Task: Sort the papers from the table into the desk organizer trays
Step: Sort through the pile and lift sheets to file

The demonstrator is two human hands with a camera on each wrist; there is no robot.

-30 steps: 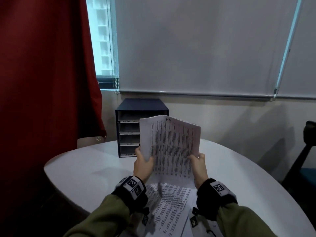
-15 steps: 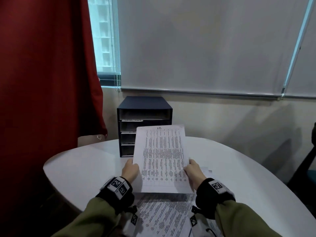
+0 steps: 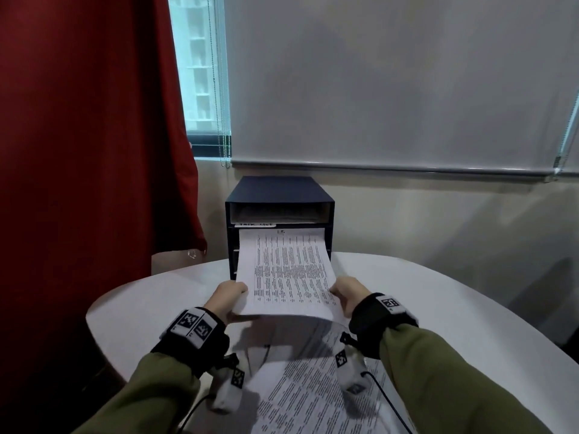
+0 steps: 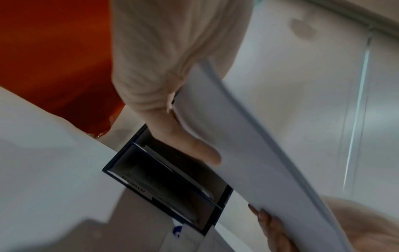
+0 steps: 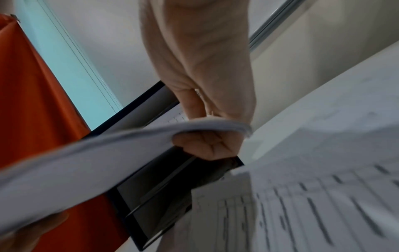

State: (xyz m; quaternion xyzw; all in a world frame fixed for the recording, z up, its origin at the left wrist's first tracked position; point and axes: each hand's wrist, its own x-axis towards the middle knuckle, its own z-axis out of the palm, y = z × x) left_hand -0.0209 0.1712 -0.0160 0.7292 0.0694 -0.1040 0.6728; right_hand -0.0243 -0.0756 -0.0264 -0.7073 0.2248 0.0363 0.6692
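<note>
I hold a printed sheet of paper (image 3: 286,270) by its near corners with both hands. My left hand (image 3: 230,296) pinches the left corner, thumb on top and fingers beneath (image 4: 194,150). My right hand (image 3: 347,292) pinches the right corner (image 5: 215,136). The sheet's far edge reaches the front of the dark blue desk organizer (image 3: 279,195), at its second slot, just under a handwritten label (image 3: 255,224). The top tray holds some paper. The sheet hides most of the lower slots in the head view; both wrist views show them beneath the sheet (image 4: 172,184) (image 5: 164,187).
More printed papers (image 3: 310,389) lie on the round white table (image 3: 141,308) just before me. A red curtain (image 3: 87,136) hangs at the left, a window blind (image 3: 391,83) behind the organizer. The organizer stands at the table's far edge by the wall.
The sheet went from upright in front of me to nearly flat and moved forward, its far edge now at the organizer. Both hands went forward with it.
</note>
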